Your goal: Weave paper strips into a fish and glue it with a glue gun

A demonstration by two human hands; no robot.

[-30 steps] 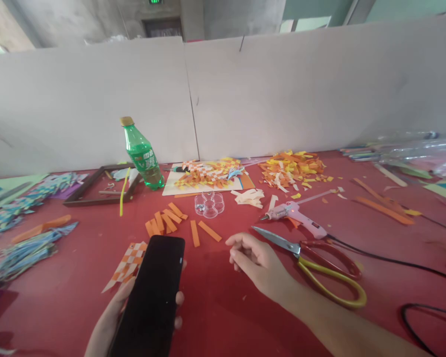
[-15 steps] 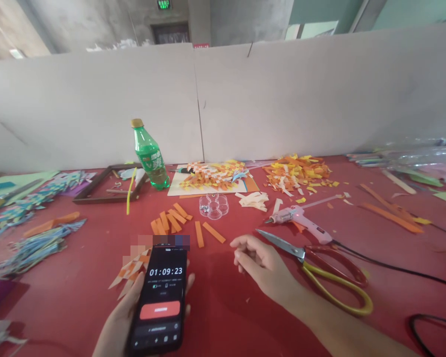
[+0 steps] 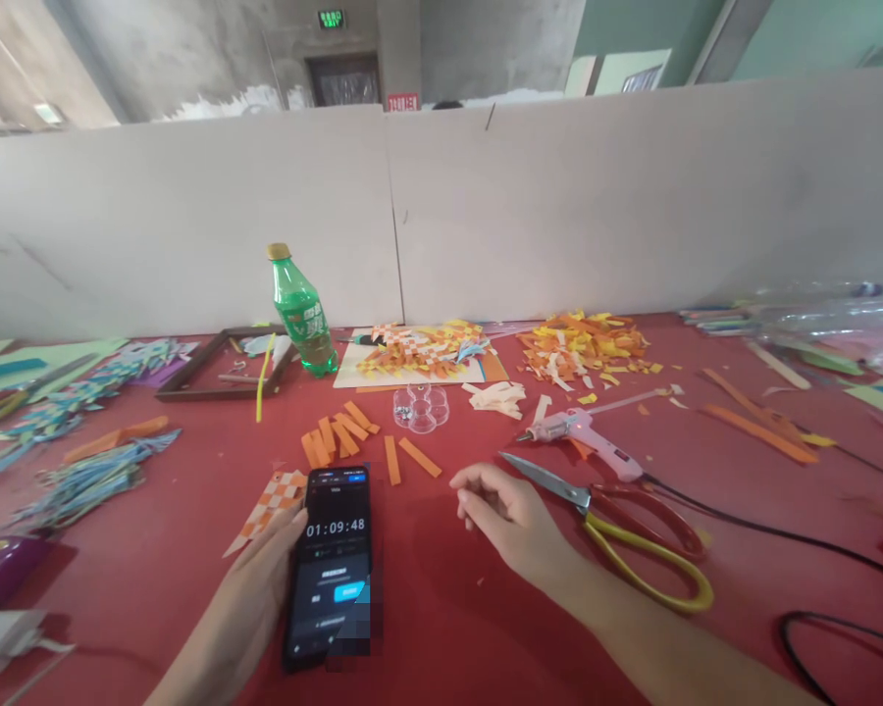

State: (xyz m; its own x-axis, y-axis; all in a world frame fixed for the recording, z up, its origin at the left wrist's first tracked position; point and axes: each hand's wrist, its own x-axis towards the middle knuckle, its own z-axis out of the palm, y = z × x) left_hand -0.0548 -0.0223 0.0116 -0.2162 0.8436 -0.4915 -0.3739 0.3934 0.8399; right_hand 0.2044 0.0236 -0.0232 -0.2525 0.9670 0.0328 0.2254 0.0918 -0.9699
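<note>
My left hand (image 3: 265,559) grips a black smartphone (image 3: 331,569) by its left side, with the thumb near the upper edge. The lit screen reads 01:09:48. Partly hidden behind the phone and hand lies an orange-and-white woven paper piece (image 3: 269,505). My right hand (image 3: 504,510) rests on the red table with its fingers loosely curled in, and nothing shows in them. Just right of it lie large scissors (image 3: 548,480) with one red and one yellow handle. A pink glue gun (image 3: 589,431) is beyond them. Short orange paper strips (image 3: 419,457) lie ahead of both hands.
A green bottle (image 3: 301,314) stands beside a dark wooden frame (image 3: 213,395). A clear flower-shaped case (image 3: 431,410) sits mid-table, with a heap of orange and yellow paper (image 3: 581,343) behind. A black cord (image 3: 751,529) runs right. A white partition (image 3: 596,206) closes the back.
The phone has tipped lower and its screen changed, from 01:09:23 to 01:09:48. My left fingers no longer show at its right edge. More of the woven piece is visible.
</note>
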